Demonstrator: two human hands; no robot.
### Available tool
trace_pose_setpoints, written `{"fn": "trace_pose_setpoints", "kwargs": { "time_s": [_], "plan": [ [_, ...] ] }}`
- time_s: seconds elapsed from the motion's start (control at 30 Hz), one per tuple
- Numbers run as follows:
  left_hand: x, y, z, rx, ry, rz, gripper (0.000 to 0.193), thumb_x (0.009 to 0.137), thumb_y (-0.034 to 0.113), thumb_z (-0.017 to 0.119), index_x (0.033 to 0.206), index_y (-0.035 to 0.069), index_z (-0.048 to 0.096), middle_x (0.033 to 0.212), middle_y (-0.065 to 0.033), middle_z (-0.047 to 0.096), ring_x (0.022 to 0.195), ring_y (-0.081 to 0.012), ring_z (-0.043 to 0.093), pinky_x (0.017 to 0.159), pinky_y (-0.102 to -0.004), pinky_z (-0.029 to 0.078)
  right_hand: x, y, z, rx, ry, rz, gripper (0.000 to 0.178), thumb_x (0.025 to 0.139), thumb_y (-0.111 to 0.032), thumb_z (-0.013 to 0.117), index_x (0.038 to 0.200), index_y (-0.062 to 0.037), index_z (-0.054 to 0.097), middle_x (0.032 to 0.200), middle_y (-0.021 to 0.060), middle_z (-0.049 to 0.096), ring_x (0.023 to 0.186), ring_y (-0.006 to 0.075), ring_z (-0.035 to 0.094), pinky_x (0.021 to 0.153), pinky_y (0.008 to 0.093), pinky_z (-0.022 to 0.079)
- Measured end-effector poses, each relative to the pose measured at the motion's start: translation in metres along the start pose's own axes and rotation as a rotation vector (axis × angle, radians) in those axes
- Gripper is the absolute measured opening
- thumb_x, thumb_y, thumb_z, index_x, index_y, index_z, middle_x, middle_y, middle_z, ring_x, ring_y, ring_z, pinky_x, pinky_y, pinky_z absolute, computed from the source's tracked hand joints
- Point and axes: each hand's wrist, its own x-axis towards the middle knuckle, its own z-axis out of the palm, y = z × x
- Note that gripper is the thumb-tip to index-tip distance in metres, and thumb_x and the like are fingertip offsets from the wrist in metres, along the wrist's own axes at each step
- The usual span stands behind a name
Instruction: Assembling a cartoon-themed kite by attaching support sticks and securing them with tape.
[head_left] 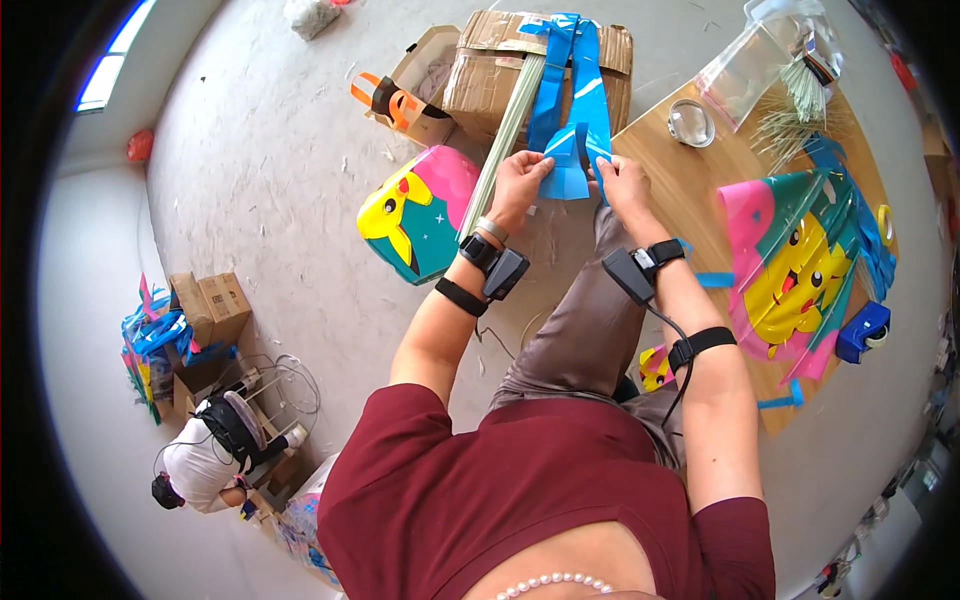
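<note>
A length of blue plastic strip [568,172] is stretched between my two hands, its long tails draped over a cardboard box [488,75] ahead of me. My left hand [522,184] pinches its left edge between thumb and fingertips. On the other side, my right hand [625,186] grips the right edge the same way. A bundle of long pale green rods [512,130] leans on the box, its lower end by my left wrist. Beside it on the left lies a glossy pink and green sheet with a yellow cartoon figure [425,215].
At right, a wooden table [675,185] holds a cartoon-printed sheet [795,275], a blue tape dispenser [863,333], a round clear object [690,122] and thin sticks [785,130]. An open carton [425,75] stands behind the left sheet. Another person [205,455] bends near boxes at far left.
</note>
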Motion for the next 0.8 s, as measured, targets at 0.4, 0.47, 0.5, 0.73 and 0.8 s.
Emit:
{"fn": "trace_pose_setpoints", "kwargs": {
  "time_s": [0.4,0.47,0.5,0.73,0.8],
  "plan": [
    [-0.007,0.042,0.007,-0.536,-0.357,-0.350,0.026,0.099,0.025,0.064,0.108,0.001,0.069,0.100,-0.0074,0.074,0.092,-0.0192,0.070,0.087,-0.0369,0.054,-0.021,0.001,-0.004,0.483,-0.088,0.012,0.040,0.102,-0.032,0.057,0.109,0.0038,0.073,0.091,0.0025,0.071,0.082,0.0062,0.058,0.075,0.0281,0.049],
    [-0.012,0.037,0.012,-0.633,-0.475,-0.385,0.024,0.100,0.022,0.063,0.110,0.000,0.067,0.099,-0.0064,0.073,0.095,-0.0152,0.070,0.086,-0.0340,0.055,-0.029,0.003,-0.006,0.378,-0.053,-0.022,0.041,0.101,-0.033,0.057,0.108,0.0036,0.073,0.090,0.0015,0.070,0.081,0.0064,0.057,0.074,0.0284,0.048],
    [-0.024,0.041,0.017,-0.534,-0.441,-0.282,0.023,0.100,0.022,0.064,0.109,0.001,0.067,0.099,-0.0063,0.073,0.093,-0.0145,0.070,0.083,-0.0312,0.055,-0.036,0.000,-0.006,0.269,-0.027,-0.048,0.041,0.101,-0.035,0.058,0.107,0.0033,0.073,0.088,0.0004,0.069,0.080,0.0067,0.056,0.073,0.0286,0.047],
    [-0.103,0.038,0.026,-0.207,-0.313,-0.127,0.017,0.098,0.020,0.068,0.105,0.005,0.069,0.090,0.0005,0.069,0.075,-0.0046,0.060,0.064,-0.0189,0.045,-0.091,0.006,-0.017,0.609,-0.215,0.177,0.044,0.101,-0.041,0.059,0.122,-0.0036,0.068,0.109,0.0065,0.073,0.101,0.0172,0.067,0.092,0.0335,0.050],
    [-0.139,0.039,0.020,-0.189,-0.294,-0.072,0.018,0.099,0.022,0.068,0.104,0.005,0.069,0.087,0.0042,0.066,0.074,-0.0020,0.056,0.066,-0.0174,0.042,-0.123,-0.002,-0.012,0.885,-0.295,0.231,0.047,0.100,-0.044,0.058,0.121,-0.0020,0.061,0.111,0.0086,0.071,0.090,0.0190,0.068,0.075,0.0339,0.053]
  ]
}}
